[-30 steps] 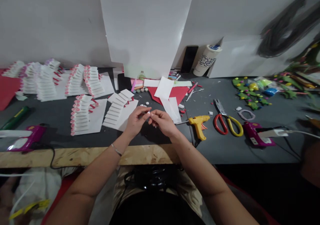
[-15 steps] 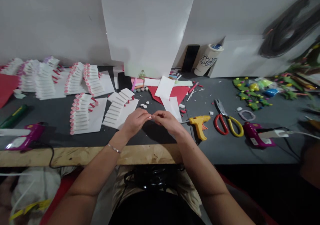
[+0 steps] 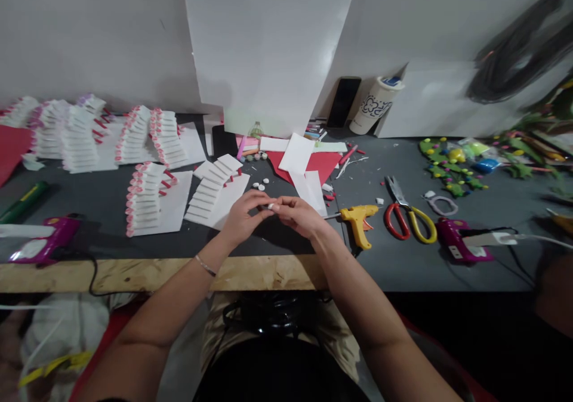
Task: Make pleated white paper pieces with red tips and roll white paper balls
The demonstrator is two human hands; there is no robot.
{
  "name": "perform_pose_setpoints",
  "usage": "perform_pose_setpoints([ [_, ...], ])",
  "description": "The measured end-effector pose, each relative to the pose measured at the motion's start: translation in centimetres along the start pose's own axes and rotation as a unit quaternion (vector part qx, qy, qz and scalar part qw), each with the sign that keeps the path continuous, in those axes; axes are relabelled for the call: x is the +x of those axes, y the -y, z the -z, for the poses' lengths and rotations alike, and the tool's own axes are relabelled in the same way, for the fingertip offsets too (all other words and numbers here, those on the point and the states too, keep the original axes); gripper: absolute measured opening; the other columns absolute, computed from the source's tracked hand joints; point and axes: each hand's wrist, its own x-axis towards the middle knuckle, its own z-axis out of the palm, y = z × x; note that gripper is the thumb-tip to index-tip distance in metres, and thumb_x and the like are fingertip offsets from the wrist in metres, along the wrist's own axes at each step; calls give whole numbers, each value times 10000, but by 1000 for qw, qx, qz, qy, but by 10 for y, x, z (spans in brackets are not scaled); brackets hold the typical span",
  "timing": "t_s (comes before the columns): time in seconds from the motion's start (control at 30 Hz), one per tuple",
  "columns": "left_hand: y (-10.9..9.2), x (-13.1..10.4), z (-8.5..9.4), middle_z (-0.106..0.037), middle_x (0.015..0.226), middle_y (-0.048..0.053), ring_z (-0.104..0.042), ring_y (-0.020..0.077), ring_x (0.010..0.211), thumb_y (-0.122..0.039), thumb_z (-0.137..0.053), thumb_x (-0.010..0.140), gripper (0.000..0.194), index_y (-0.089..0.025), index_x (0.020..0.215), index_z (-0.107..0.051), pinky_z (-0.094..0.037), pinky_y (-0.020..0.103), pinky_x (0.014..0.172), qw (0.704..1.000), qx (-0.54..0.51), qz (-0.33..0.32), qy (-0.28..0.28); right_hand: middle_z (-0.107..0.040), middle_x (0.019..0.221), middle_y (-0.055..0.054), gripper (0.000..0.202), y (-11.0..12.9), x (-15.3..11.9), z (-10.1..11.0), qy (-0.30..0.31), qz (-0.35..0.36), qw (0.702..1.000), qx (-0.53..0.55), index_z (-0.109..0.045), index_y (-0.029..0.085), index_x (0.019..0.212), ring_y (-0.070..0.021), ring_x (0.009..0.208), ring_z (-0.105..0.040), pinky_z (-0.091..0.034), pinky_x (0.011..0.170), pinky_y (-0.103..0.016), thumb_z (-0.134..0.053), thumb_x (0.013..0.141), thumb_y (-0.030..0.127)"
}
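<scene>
Over the near part of the dark table, my left hand (image 3: 244, 216) and my right hand (image 3: 299, 214) meet at the fingertips. Between them is a small white piece (image 3: 271, 206), pinched by the right thumb and forefinger, with the left fingertips closed against its other side. Its exact shape is mostly hidden. Just beyond the left hand lie several small white round pieces (image 3: 261, 187). To that hand's left is a white card with a fanned row of white strips (image 3: 206, 194) and red sticks. White paper pieces (image 3: 308, 190) lie beyond the right hand.
A yellow glue gun (image 3: 358, 222) and scissors with red and yellow handles (image 3: 409, 214) lie right of my hands. More cards of pink-tipped strips (image 3: 145, 202) stand left. A white tumbler (image 3: 373, 107) and a phone (image 3: 344, 102) lean at the wall.
My left thumb and forefinger have spread a little and show more of the white piece. Both hands stay together in about the same place; the view has shifted slightly.
</scene>
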Motion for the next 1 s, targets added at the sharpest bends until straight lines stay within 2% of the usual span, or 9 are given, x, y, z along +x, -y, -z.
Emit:
perform_pose_setpoints([
  [0.13, 0, -3, -9, -659, 986, 64, -643, 180, 892, -390, -718, 825, 222, -212, 957, -730, -536, 298, 745, 987, -124, 96, -33, -313, 508, 117, 468, -2, 1, -4, 31, -11, 997, 66, -536, 205, 669, -48, 459, -228, -159, 457, -228, -840, 585, 550],
  [0.27, 0, -3, -10, -654, 932, 53, -630, 177, 879, -393, -718, 818, 200, -202, 878, -720, -525, 300, 762, 983, -138, 113, -45, -330, 475, 123, 483, -2, 1, -5, 37, -8, 996, 78, -532, 203, 669, -40, 435, -236, -162, 445, -214, -849, 579, 556],
  [0.43, -4, 3, 2, -659, 897, 43, -624, 158, 834, -318, -656, 876, 143, -187, 842, -700, -512, 282, 750, 997, -40, 57, -19, -548, 537, 58, 452, -2, 2, 3, 45, -14, 999, 17, -577, 186, 700, -50, 448, -384, -237, 447, -205, -813, 626, 564],
  [0.5, -5, 5, 6, -665, 894, 44, -627, 162, 841, -304, -638, 891, 141, -183, 847, -696, -513, 290, 770, 999, 18, 29, 0, -589, 567, 39, 421, -2, 2, 6, 36, -10, 999, -11, -594, 182, 712, -58, 463, -418, -255, 451, -208, -793, 648, 548],
  [0.67, -1, 4, 9, -683, 941, 62, -639, 179, 877, -283, -546, 949, 179, -189, 924, -697, -511, 313, 791, 985, 166, -34, 35, -542, 539, 57, 331, -6, 5, 8, -4, 14, 998, -61, -604, 186, 710, -72, 496, -424, -262, 478, -221, -744, 678, 485],
  [0.87, -6, 0, 3, -708, 940, 101, -653, 221, 867, -202, -470, 965, 233, -166, 977, -700, -466, 354, 733, 928, 349, -112, 64, -559, 614, 62, 302, -10, 6, 2, -88, 53, 984, -142, -615, 182, 726, -82, 573, -444, -310, 564, -242, -748, 661, 445],
  [0.93, -7, -1, 0, -706, 947, 102, -651, 222, 872, -197, -477, 958, 229, -167, 983, -702, -472, 360, 751, 931, 347, -103, 56, -548, 610, 64, 325, -10, 6, 1, -99, 59, 984, -136, -606, 183, 716, -81, 569, -426, -295, 556, -244, -761, 646, 461],
  [1.0, -7, -1, -1, -695, 961, 91, -646, 211, 900, -216, -497, 954, 215, -179, 996, -704, -491, 352, 784, 955, 286, -69, 28, -493, 561, 80, 356, -10, 6, 1, -85, 53, 990, -102, -597, 190, 718, -76, 533, -378, -251, 521, -243, -769, 646, 493],
])
